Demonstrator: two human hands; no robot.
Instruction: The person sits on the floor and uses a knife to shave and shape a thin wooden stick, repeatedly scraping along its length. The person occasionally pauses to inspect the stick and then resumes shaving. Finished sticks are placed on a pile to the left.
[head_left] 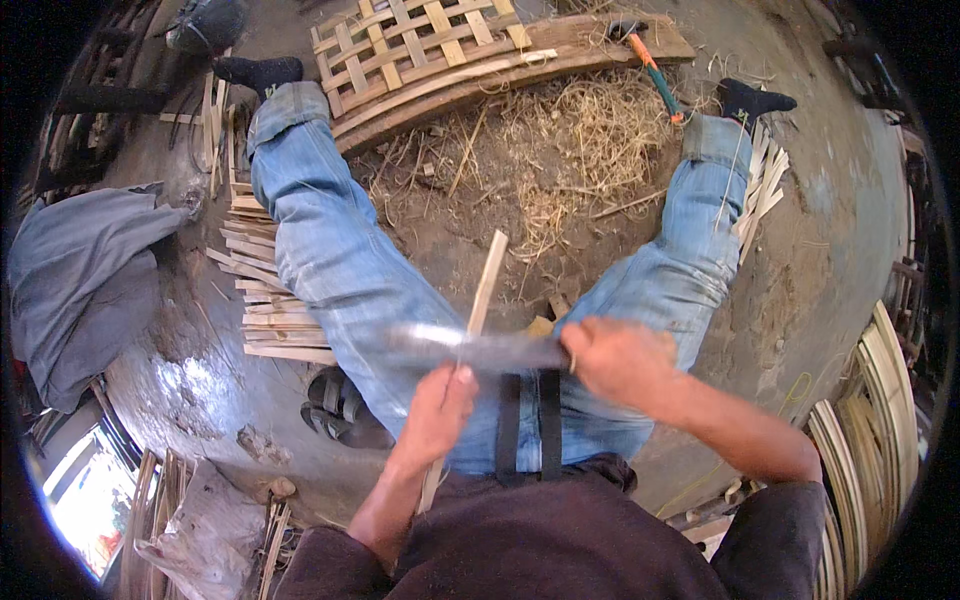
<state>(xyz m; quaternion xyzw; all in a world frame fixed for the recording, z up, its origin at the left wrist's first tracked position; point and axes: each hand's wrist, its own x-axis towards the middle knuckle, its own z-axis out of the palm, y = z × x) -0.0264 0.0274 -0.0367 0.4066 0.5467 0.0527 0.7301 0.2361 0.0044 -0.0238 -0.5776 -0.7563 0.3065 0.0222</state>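
My left hand point(437, 412) is closed round a pale, narrow wooden strip point(487, 282) that stands up between my thighs, its lower end showing below the wrist. In my right hand point(618, 360) is the handle end of a large knife point(500, 350), its blade smeared by motion. That blade lies crosswise over the strip, just above the left fingertips. Whether the edge bites into the wood cannot be seen. Both forearms come in from the lower edge.
Between my outstretched legs lie curled shavings point(575, 160). Beyond them are a plank point(590, 45), a woven lattice of strips point(410, 45) and an orange-and-green-handled hammer point(652, 72). Stacked strips point(285, 315) flank my left leg; bundled strips point(765, 185) lie by my right foot. Grey cloth point(90, 285) sits at left.
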